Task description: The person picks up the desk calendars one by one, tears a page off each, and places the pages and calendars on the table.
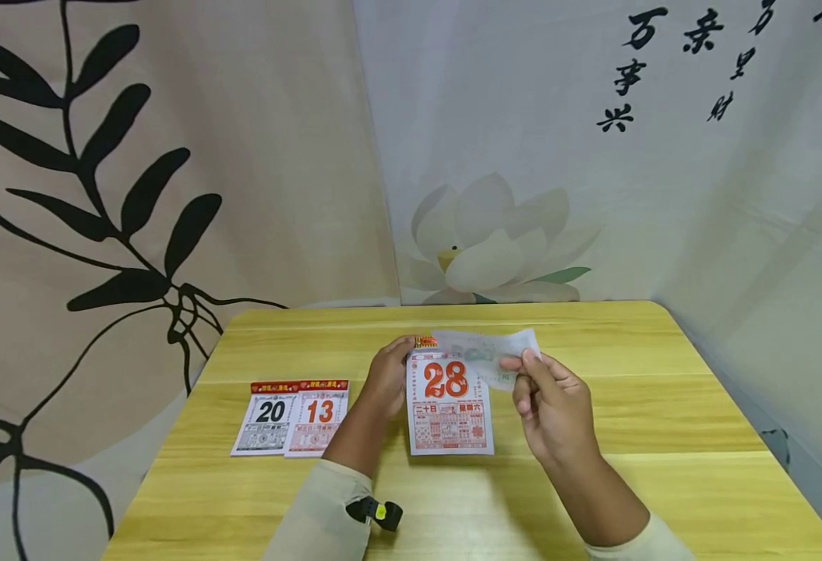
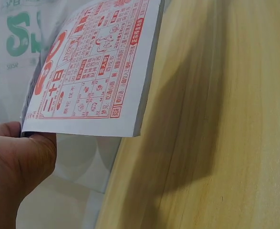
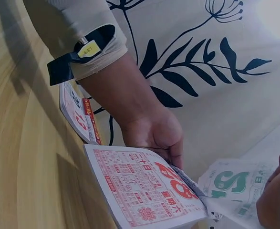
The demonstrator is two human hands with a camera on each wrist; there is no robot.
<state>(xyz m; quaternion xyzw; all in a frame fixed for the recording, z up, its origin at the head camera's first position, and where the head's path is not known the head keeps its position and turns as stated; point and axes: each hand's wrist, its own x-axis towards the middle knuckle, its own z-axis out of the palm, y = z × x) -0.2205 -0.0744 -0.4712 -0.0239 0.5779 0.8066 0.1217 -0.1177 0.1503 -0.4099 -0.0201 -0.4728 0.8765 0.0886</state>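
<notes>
A tear-off calendar pad (image 1: 450, 428) showing a red 28 is held up over the table, tilted toward the head view. My left hand (image 1: 386, 378) grips its upper left edge, thumb on the front in the left wrist view. A thin calendar page (image 1: 481, 347) is lifted from the pad's top and pulled to the right; green print shows on it in the right wrist view. My right hand (image 1: 558, 409) pinches the right end of this page between thumb and fingers. Part of the pad's red and yellow header is covered by the page.
Two more calendar pads lie on the left of the wooden table (image 1: 593, 499), one with a black 20 (image 1: 263, 417) and one with a red 13 (image 1: 317, 425) overlapping it. Behind the table hangs a cloth backdrop (image 1: 298, 156) with leaves, a lotus and lettering.
</notes>
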